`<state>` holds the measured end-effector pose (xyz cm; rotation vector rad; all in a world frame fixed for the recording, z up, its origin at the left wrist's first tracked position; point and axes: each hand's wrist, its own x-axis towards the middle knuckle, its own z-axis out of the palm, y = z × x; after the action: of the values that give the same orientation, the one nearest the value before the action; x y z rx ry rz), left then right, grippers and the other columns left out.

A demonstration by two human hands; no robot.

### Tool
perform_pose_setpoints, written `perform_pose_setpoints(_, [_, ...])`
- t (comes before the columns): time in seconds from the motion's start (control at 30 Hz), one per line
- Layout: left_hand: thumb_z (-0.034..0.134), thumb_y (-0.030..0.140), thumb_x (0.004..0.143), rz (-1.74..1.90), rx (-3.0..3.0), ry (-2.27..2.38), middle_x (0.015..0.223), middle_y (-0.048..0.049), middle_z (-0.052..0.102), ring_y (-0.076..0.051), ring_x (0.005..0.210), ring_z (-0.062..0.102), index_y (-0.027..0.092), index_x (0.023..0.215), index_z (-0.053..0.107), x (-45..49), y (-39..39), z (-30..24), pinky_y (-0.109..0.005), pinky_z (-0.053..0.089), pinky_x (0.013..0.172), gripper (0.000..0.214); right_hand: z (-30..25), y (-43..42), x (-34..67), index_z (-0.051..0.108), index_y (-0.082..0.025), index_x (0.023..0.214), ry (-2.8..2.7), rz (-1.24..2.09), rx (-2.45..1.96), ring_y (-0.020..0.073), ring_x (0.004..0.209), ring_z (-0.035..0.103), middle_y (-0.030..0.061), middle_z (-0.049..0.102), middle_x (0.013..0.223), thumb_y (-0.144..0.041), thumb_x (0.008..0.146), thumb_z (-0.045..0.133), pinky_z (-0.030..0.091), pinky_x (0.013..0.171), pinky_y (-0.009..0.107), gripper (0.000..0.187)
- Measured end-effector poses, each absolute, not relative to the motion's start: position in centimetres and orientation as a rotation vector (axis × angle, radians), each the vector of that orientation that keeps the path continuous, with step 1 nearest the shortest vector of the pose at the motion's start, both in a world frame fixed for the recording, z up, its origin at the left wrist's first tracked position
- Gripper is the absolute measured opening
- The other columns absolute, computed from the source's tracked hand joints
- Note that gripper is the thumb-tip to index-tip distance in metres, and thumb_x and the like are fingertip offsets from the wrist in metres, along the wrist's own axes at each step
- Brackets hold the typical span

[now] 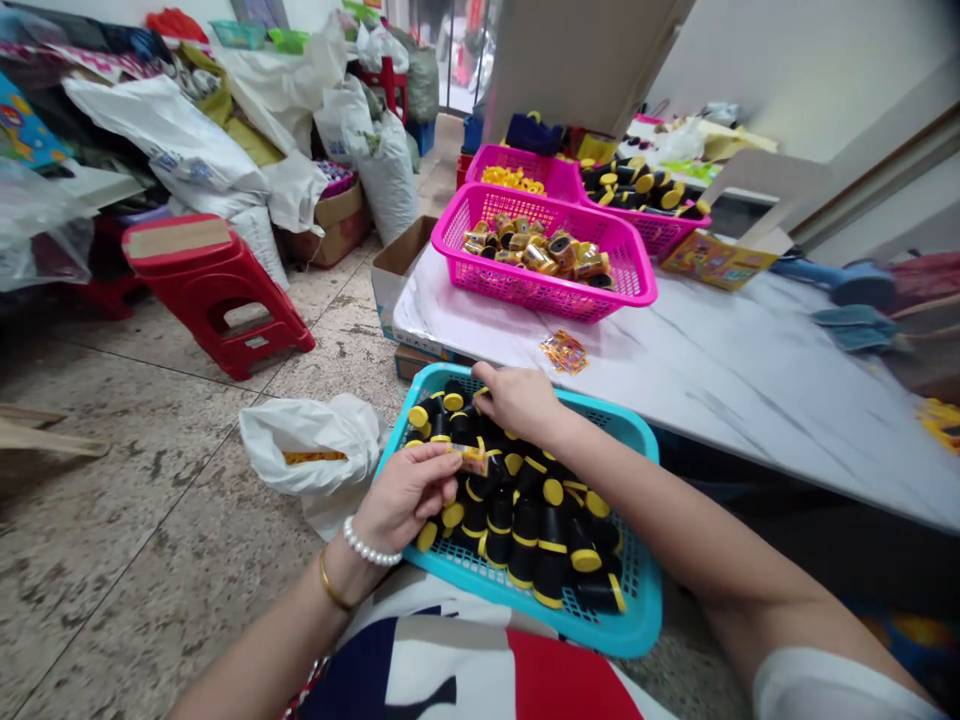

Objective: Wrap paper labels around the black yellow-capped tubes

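My left hand (412,488), with a pearl bracelet at the wrist, pinches a small orange printed label sleeve (471,459) between thumb and fingertips, above a blue plastic basket (637,625). Many black cylinders with yellow ends (551,525) fill the basket, lying at mixed angles. At the basket's far side, my right hand (521,402) reaches down with curled fingers around one black cylinder; most of that piece is hidden by the fingers. The basket sits at my lap, against the table's near edge.
On the marble-patterned table (720,350) stand a pink basket (540,295) of wrapped cylinders and a pile of loose labels (565,352). Behind are more pink baskets. A white sack (300,480) and a red stool (217,290) stand on the floor at left.
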<state>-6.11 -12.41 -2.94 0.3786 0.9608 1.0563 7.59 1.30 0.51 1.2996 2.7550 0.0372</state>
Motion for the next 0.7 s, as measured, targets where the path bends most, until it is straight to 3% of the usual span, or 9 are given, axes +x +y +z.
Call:
perform_pose_setpoints(0.13, [0.078, 0.018, 0.068, 1.08, 0.247, 0.826, 0.065, -0.0024, 0.063, 0.001, 0.04, 0.037, 0.008, 0.078, 0.067, -6.9, -11.9, -3.1, -0.007, 0.019, 0.03, 0.018, 0.4, 0.7, 9.5, 0.057, -0.022, 0.123, 2.814, -0.049, 1.14, 0.025, 0.09, 0.067, 0.0094, 0.069, 0.109, -0.029, 0.083, 0.058, 0.046, 0.071, 0.029, 0.04])
perform_pose_setpoints(0.4, [0.073, 0.014, 0.072, 1.145, 0.148, 0.784, 0.069, 0.0001, 0.062, 0.002, 0.038, 0.04, 0.009, 0.08, 0.066, -5.9, -10.4, -3.6, -0.006, 0.02, 0.028, 0.011, 1.0, -0.5, 11.8, 0.06, -0.017, 0.102, 2.983, -0.227, 1.117, 0.0204, 0.077, 0.062, 0.0087, 0.061, 0.097, -0.014, 0.073, 0.059, 0.045, 0.065, 0.029, 0.029])
perform_pose_setpoints(0.47, [0.072, 0.015, 0.074, 1.153, 0.136, 0.796, 0.069, 0.0004, 0.062, 0.002, 0.038, 0.04, 0.009, 0.082, 0.066, -5.8, -10.2, -3.7, -0.006, 0.02, 0.027, 0.011, 1.4, -1.2, 12.1, 0.056, -0.018, 0.1, 3.091, -0.642, 1.233, 0.0176, 0.073, 0.061, 0.0052, 0.061, 0.092, -0.013, 0.072, 0.059, 0.047, 0.064, 0.028, 0.028])
perform_pose_setpoints(0.6, [0.07, 0.015, 0.076, 1.178, 0.128, 0.801, 0.07, 0.001, 0.062, 0.002, 0.037, 0.04, 0.01, 0.083, 0.065, -5.5, -10.0, -3.4, -0.006, 0.02, 0.026, 0.01, 1.9, -3.1, 12.7, 0.052, -0.021, 0.103, 2.789, -2.048, 1.397, 0.0126, 0.06, 0.06, -0.0006, 0.062, 0.083, -0.023, 0.077, 0.063, 0.05, 0.055, 0.026, 0.028])
perform_pose_setpoints(0.7, [0.068, 0.014, 0.077, 1.187, 0.11, 0.778, 0.071, 0.0011, 0.062, 0.002, 0.037, 0.041, 0.01, 0.084, 0.064, -5.2, -9.8, -3.0, -0.006, 0.022, 0.026, 0.009, 1.3, -4.0, 12.7, 0.057, -0.02, 0.098, 2.549, -2.481, 1.404, 0.014, 0.07, 0.065, 0.0008, 0.066, 0.086, -0.025, 0.073, 0.071, 0.055, 0.063, 0.028, 0.029])
